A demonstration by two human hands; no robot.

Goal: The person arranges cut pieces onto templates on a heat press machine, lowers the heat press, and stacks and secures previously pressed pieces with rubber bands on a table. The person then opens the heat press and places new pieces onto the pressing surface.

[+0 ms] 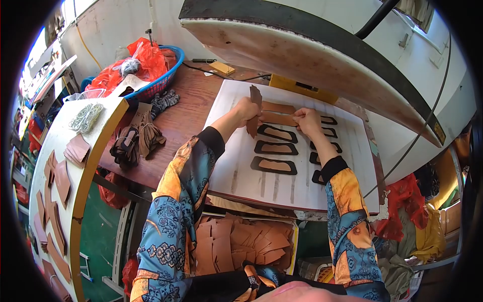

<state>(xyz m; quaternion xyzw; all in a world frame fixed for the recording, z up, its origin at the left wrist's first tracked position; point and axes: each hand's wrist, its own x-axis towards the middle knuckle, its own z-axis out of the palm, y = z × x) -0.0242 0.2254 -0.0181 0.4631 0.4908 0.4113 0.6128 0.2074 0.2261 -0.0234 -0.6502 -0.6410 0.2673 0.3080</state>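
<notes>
My left hand (246,110) is closed around a stack of brown pieces (254,113), held upright over the white work surface (231,173). To its right, my right hand (307,121) pinches the right end of a flat brown strip (279,119). Another brown strip (278,107) lies just behind that one. Nearer to me, black-rimmed pieces with tan centres (274,165) lie in a column, and more black-rimmed pieces (329,132) form a second column at the right, partly hidden by my right forearm.
A large padded lid (302,55) hangs over the back of the work surface. A blue basket (173,65) with red bags stands at the back left. Brown pieces fill a box (241,244) below the front edge. A side table (95,146) stands left.
</notes>
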